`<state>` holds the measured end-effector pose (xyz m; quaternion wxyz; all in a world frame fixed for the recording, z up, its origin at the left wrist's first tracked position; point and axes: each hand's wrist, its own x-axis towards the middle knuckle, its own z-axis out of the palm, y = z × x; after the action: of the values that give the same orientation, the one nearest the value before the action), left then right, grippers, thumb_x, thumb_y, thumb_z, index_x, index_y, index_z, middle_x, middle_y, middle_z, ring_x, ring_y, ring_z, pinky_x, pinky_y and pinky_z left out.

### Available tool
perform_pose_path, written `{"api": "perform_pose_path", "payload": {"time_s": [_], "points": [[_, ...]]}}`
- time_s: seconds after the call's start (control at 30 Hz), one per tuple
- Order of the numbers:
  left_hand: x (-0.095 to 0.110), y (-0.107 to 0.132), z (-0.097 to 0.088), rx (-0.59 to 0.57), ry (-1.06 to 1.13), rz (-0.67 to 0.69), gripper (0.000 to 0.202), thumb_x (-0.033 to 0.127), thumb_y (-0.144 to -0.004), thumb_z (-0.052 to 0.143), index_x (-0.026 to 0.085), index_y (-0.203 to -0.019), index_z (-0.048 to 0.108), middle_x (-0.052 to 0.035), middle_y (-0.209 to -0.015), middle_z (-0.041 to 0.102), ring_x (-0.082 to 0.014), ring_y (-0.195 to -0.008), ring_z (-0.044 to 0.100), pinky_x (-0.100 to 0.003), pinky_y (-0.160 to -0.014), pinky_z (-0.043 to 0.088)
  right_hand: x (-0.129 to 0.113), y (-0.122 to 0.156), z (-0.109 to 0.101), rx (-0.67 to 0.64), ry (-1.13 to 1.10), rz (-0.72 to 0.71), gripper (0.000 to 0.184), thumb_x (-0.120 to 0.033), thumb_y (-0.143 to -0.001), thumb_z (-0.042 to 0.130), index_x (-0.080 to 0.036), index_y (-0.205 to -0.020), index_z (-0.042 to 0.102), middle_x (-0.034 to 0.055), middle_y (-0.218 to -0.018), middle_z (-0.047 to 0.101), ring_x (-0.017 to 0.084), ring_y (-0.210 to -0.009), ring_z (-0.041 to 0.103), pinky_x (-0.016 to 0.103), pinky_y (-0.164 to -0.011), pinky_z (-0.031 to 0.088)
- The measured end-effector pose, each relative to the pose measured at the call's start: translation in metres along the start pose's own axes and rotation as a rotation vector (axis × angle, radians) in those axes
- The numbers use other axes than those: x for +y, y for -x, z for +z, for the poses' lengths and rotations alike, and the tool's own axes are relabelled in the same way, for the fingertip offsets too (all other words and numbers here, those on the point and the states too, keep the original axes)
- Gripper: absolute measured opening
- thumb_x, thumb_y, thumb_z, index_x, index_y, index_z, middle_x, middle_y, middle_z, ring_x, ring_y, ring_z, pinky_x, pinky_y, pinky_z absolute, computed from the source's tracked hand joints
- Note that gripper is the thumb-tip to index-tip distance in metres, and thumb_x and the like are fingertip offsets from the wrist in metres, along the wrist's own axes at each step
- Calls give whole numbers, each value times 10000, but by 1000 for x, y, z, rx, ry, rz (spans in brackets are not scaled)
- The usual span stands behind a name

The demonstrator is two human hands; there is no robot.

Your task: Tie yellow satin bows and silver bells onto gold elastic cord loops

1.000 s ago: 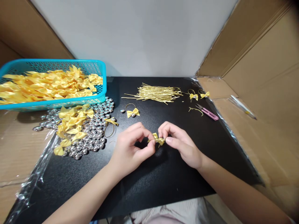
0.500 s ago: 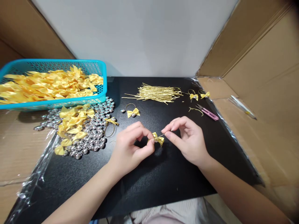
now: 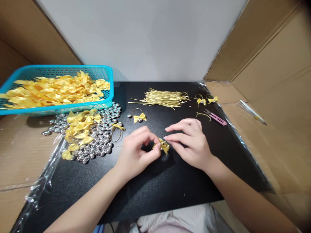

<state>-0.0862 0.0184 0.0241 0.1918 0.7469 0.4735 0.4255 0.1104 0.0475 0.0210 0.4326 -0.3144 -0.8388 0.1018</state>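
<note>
My left hand (image 3: 139, 150) is closed, thumb and forefinger pinching a yellow ribbon bow (image 3: 165, 147) just above the black tabletop. A thin gold cord runs from the bow to my right hand (image 3: 188, 142). There the thumb and middle fingertips close on its end, while the forefinger is stretched out above. My left fingers hide part of the bow. Beyond my hands lies a finished-looking bow with a silver bell-like bead and cord loop (image 3: 139, 118). Another looped bow (image 3: 118, 127) rests on its side left of my left hand.
A turquoise basket (image 3: 112, 87) of yellow bows stands at the back left. Silver beads (image 3: 104, 142) and loose bows (image 3: 81, 126) are heaped before it. Gold cords (image 3: 166, 98) lie at the back. Pink thread snips (image 3: 218, 119), two looped bows (image 3: 201, 101) and a cutter knife (image 3: 252, 111) are right.
My right hand has shifted slightly left toward the bow, and its forefinger has straightened away from the cord. The left hand keeps its pinch. The view has shifted slightly.
</note>
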Motion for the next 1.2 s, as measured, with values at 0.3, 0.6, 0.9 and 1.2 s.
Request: {"api": "perform_pose_path", "payload": {"time_s": [0.3,0.6,0.9,1.2], "points": [[-1,0,1,-7,39,-5,129,113,-792,622,165,-675,631,25,-603,527,-96,-554,452,-216,-539,363,-1,2,6,-58,53,34,131,-136,-931,565,-197,-836,633,14,-857,702,174,-852,579,375,-818,361],[-4,1,-1,-19,65,-12,131,108,-809,619,172,-695,628,28,-619,515,-100,-572,443,-220,-553,364,-2,2,6,-48,-46,118,119,-150,-930,581,-199,-825,611,8,-829,658,166,-818,570,361,-795,365],[-3,-1,-1,4,86,40,147,93,-811,609,180,-694,595,35,-621,516,-96,-575,451,-211,-558,382,0,5,15,-104,-562,398,124,-211,-956,529,-214,-838,565,4,-863,569,152,-846,525,323,-809,392],[-7,5,1,-69,233,-5,105,115,-873,592,199,-813,572,-38,-1031,710,-137,-932,655,-252,-857,475,-11,5,27,66,-1393,862,190,-385,-873,673,-214,-851,595,-4,-920,568,130,-881,543,270,-834,445]]}}
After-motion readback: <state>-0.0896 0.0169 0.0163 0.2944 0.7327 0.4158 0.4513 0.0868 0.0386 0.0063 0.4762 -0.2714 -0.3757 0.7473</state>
